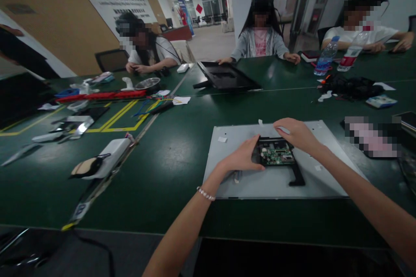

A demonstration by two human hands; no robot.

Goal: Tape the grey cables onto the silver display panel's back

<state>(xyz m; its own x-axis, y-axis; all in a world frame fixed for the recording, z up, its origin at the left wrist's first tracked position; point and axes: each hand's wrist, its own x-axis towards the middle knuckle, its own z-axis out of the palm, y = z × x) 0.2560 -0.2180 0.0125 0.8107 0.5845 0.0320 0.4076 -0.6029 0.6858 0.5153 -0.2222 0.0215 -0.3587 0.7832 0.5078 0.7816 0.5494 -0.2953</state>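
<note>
A flat grey metal panel (pixel 247 186) lies on the table before me. On it sits a black plastic bracket (pixel 297 175) framing a green circuit board (pixel 276 154), with one leg reaching toward me. My left hand (pixel 242 156), a beaded bracelet at its wrist, grips the bracket's left side, thumb below and fingers above. Over the bracket's upper right corner is my right hand (pixel 294 134), its thumb and fingers curled together. Whatever is between those fingertips is hidden. Small white tape pieces (pixel 222 139) stick to the panel.
Across the table, a person holds a tilted black panel (pixel 227 75); two other people sit nearby. Bottles (pixel 326 56), black cables (pixel 351 85) and a phone (pixel 370 138) lie to the right. At left are a white device (pixel 112 156), wires (pixel 152 106) and a metal bowl (pixel 147 83).
</note>
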